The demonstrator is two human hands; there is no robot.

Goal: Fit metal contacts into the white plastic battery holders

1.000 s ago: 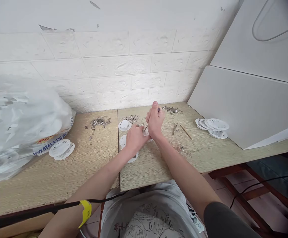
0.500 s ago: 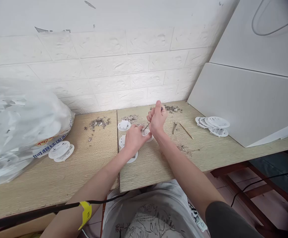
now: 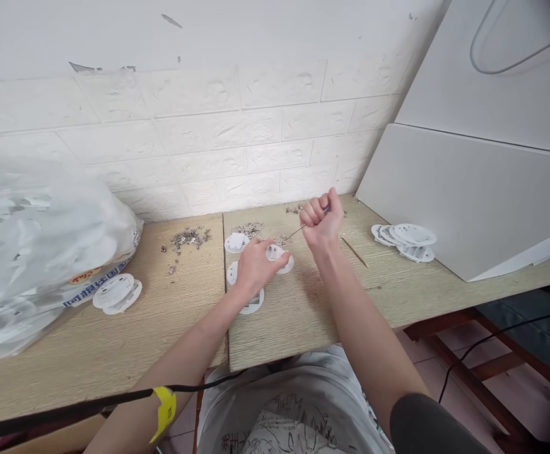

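Note:
My left hand (image 3: pixel 255 265) grips a round white plastic disc (image 3: pixel 284 263) between thumb and fingers, low over the wooden table. My right hand (image 3: pixel 321 219) is closed in a fist around a screwdriver, most of its handle hidden in the palm. The thin metal shaft (image 3: pixel 294 232) points down and left, with its tip by a scatter of tiny metal parts (image 3: pixel 279 240) just beyond the disc. More white discs lie beside and partly under my left hand, among them one at the back (image 3: pixel 236 243) and one in front (image 3: pixel 255 304).
Piles of small metal pieces lie at left (image 3: pixel 190 237) and behind my left hand (image 3: pixel 249 229). A thin stick (image 3: pixel 354 251) rests right of my right wrist. Stacked discs (image 3: pixel 414 235) stand by a grey panel (image 3: pixel 464 189). A full plastic bag (image 3: pixel 43 252) sits at left.
My right hand has moved right, drawing the screwdriver tip off the disc to the tiny metal parts behind it. My left hand keeps its hold on the disc.

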